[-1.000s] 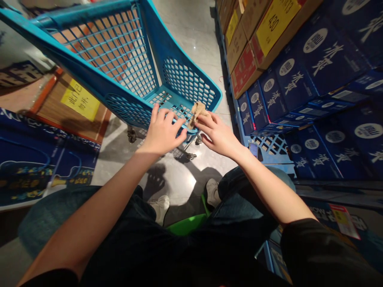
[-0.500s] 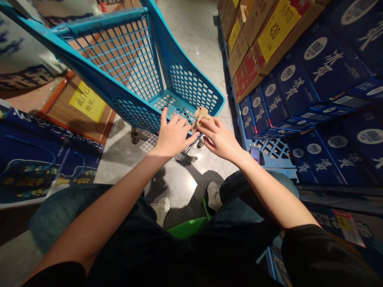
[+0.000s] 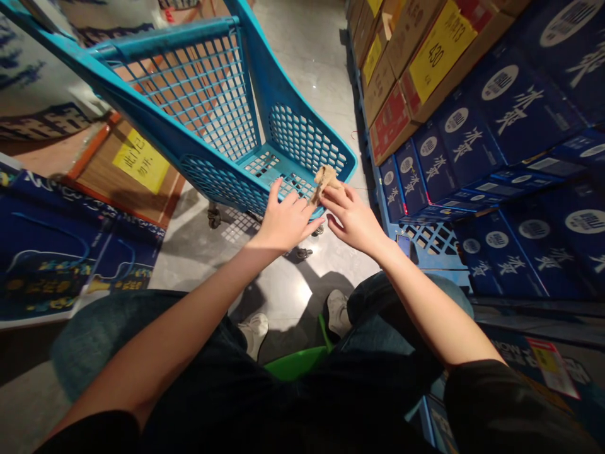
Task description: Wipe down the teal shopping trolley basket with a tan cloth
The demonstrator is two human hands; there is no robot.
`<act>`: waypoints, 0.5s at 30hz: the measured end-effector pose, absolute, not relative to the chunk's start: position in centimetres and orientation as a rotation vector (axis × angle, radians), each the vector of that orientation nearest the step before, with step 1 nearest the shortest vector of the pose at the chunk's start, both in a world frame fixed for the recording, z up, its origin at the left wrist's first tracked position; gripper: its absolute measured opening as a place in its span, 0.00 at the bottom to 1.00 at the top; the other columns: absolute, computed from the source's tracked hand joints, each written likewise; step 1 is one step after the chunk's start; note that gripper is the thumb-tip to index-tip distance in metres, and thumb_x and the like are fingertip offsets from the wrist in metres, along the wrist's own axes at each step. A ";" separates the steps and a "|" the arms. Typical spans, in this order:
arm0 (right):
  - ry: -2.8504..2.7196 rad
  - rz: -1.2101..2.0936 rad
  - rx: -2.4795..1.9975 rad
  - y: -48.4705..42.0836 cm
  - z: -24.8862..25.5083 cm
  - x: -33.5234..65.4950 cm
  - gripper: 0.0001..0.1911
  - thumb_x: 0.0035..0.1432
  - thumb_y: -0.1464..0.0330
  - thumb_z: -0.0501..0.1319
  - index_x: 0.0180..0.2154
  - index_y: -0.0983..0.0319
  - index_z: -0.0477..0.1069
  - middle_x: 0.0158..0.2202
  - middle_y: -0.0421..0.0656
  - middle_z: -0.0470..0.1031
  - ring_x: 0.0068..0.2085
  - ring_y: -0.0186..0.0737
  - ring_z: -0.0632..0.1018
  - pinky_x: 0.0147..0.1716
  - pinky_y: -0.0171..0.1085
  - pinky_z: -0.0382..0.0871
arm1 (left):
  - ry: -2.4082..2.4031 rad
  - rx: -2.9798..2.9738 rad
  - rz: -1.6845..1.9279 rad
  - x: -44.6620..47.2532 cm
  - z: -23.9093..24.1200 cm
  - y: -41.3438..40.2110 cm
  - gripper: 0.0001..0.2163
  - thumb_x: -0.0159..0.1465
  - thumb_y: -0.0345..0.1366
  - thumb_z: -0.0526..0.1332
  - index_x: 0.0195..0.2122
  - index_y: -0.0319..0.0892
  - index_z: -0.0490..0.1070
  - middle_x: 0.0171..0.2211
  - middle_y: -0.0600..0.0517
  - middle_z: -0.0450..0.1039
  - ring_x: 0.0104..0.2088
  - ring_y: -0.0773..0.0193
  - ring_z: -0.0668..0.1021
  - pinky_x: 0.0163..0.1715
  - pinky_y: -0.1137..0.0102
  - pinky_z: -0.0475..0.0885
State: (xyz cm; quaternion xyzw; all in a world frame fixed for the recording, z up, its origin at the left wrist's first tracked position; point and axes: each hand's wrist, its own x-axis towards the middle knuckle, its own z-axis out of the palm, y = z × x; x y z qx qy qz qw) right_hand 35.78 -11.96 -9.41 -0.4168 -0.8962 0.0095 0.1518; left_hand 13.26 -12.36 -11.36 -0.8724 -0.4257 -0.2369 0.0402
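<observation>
A blue plastic shopping cart (image 3: 217,165) stands in front of me, tilted across the view. My left hand (image 3: 287,217) lies over its near rim, fingers hooked inside and thumb on the outer side. Just to the right, a crumpled beige cloth (image 3: 327,179) rests over the rim near the cart's corner. The fingers of my right hand (image 3: 352,217) press the cloth against that rim, and its thumb stays outside. My fingertips are partly hidden by the cloth.
Stacked dark blue boxes (image 3: 466,142) and brown cartons (image 3: 401,69) line the right side on a blue pallet (image 3: 435,243). A phone (image 3: 404,244) lies on the pallet. At left are blue printed packages (image 3: 47,246) and a yellow sign (image 3: 140,159). Something green (image 3: 297,362) is beneath me.
Both hands and the cloth have shifted slightly right along the rim. The whole view has also moved a little, so the cart appears somewhat further right.
</observation>
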 end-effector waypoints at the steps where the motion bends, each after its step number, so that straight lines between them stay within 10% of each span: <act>1: -2.591 0.046 -1.148 -12.3 -9.2 35.6 0.26 0.71 0.70 0.57 0.67 0.66 0.75 0.70 0.54 0.73 0.72 0.63 0.68 0.73 0.64 0.69 | -1.308 -2.682 -0.724 13.2 -11.4 -12.2 0.13 0.74 0.43 0.63 0.49 0.45 0.86 0.40 0.43 0.86 0.49 0.44 0.82 0.70 0.32 0.62; 15: -2.499 0.014 -1.268 -11.8 -9.8 36.3 0.29 0.67 0.72 0.58 0.67 0.67 0.74 0.72 0.55 0.71 0.73 0.66 0.67 0.74 0.68 0.65 | -1.208 -2.916 -0.875 11.2 -11.3 -11.1 0.15 0.72 0.42 0.62 0.30 0.49 0.83 0.28 0.53 0.82 0.41 0.55 0.79 0.69 0.36 0.58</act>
